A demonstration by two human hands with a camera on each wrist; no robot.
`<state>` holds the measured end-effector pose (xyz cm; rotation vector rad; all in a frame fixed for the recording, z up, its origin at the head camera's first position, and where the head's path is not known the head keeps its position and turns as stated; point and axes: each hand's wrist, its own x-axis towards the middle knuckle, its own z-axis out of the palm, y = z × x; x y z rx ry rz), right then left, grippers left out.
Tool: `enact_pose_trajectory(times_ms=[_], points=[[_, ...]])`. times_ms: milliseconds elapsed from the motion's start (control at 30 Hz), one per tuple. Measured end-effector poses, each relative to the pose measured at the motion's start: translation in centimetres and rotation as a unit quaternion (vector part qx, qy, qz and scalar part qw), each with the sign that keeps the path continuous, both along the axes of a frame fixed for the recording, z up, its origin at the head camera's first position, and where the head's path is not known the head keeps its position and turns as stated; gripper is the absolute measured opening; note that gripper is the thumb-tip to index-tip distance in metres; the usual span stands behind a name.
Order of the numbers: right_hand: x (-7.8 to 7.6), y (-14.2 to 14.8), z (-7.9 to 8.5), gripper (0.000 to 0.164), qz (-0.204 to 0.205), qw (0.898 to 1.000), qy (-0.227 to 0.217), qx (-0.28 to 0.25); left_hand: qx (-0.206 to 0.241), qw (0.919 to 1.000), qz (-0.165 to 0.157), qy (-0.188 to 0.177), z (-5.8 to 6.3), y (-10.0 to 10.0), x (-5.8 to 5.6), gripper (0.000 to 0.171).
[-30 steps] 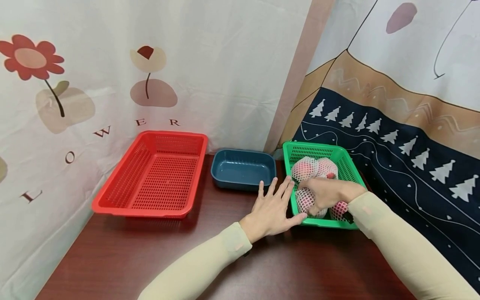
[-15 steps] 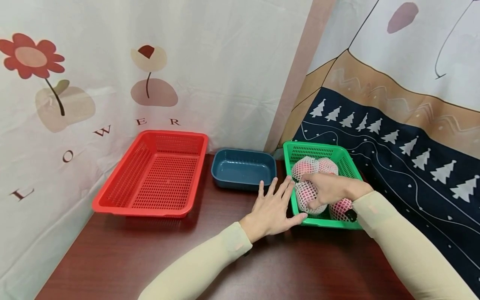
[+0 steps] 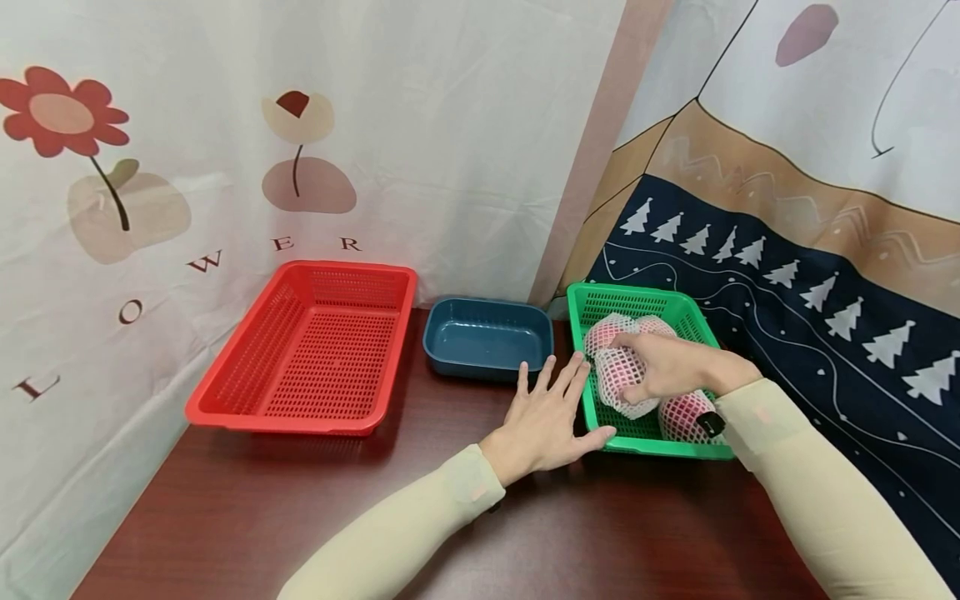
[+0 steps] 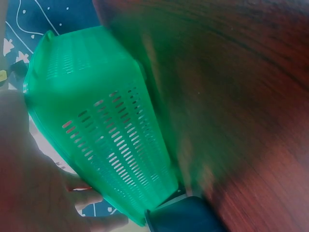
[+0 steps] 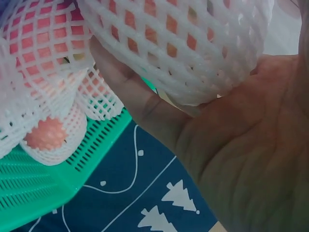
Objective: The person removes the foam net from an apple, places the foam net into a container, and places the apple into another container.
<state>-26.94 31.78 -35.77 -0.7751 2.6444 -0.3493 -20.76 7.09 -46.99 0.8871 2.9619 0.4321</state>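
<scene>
My right hand [image 3: 671,365] grips a round pinkish-red fruit [image 3: 618,379] in a white foam net, inside the green basket [image 3: 688,321]. Its thumb is on the near side, with the other fingers over the top. Up close in the right wrist view, the netted fruit [image 5: 178,43] lies against the palm. Several more netted fruits surround it, including one at the back left [image 3: 603,329] and one at the near right [image 3: 684,417]. My left hand [image 3: 542,425] is spread with straight fingers, its fingertips and thumb right at the basket's left rim.
A blue dish [image 3: 487,337] stands left of the green basket, close behind my left fingers. Farther left lies a large red basket [image 3: 322,367] with nothing in it. All rest on a dark brown table [image 3: 300,517] with printed curtains [image 3: 465,150] behind.
My right hand has drawn the gripped fruit slightly up and to the right within the green basket. The left hand stays in place at the rim.
</scene>
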Motion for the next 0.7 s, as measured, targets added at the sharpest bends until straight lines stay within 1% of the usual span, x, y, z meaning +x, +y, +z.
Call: enact_pose_trajectory(times_ms=[133,367,700], points=[[0.0,0.1,0.3,0.089,-0.012,1.000,0.011,-0.002,0.002,1.0000,0.002,-0.001,-0.1,0.0,0.0,0.106],[-0.2,0.2,0.9,0.090,-0.017,0.998,0.055,-0.006,0.002,1.0000,0.002,0.001,-0.1,0.1,0.0,0.106],[-0.5,-0.1,1.7,0.087,-0.020,0.997,0.070,-0.028,0.006,1.0000,0.007,0.000,0.0,0.1,0.1,0.106]])
